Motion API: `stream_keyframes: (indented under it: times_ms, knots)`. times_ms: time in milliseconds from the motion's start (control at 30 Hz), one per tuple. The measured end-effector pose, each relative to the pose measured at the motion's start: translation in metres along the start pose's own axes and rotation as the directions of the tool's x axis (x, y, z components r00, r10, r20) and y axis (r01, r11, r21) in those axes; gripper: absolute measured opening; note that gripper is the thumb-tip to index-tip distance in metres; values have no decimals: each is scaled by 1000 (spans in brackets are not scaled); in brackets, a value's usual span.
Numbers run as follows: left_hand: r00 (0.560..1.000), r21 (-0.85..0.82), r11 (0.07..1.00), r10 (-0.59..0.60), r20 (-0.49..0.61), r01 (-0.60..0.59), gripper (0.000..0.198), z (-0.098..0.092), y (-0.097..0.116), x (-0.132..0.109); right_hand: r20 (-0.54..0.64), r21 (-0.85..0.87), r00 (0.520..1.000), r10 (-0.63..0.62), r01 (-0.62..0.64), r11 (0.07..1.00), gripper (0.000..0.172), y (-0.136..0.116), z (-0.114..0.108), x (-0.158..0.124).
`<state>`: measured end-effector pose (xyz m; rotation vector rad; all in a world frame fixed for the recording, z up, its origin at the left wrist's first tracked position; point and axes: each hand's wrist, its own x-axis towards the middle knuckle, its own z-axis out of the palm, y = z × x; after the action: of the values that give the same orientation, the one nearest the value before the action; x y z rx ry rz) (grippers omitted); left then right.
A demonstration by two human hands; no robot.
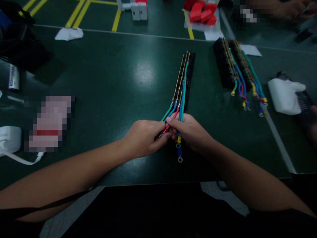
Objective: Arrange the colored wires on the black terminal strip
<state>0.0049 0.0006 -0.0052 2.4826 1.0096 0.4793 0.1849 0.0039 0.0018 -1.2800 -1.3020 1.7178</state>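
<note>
A long black terminal strip with brass-coloured bars lies on the dark green table, its near end towards me. Green, blue and red wires run from that end into my hands. My left hand is closed, fingertips pinching the red wire near its lug. Closed around the wires from the other side is my right hand, its thumb by the red wire. Below its fingers, ring lugs with a yellow sleeve and a blue sleeve hang out. Some fingertips are hidden.
Two similar wired strips lie at the right. Beyond them is a white object. A phone with a white cable and a charger is at the left. Red parts lie at the back; another person's hands show at upper right.
</note>
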Motion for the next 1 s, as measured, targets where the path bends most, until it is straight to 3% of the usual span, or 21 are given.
stream_keyframes:
  times_ms: [1000]
  knots:
    - [1000,-13,1000,-13,11,13,24,-1,0,0,-3,9,1000,2,-2,1000,26,-1,1,-1]
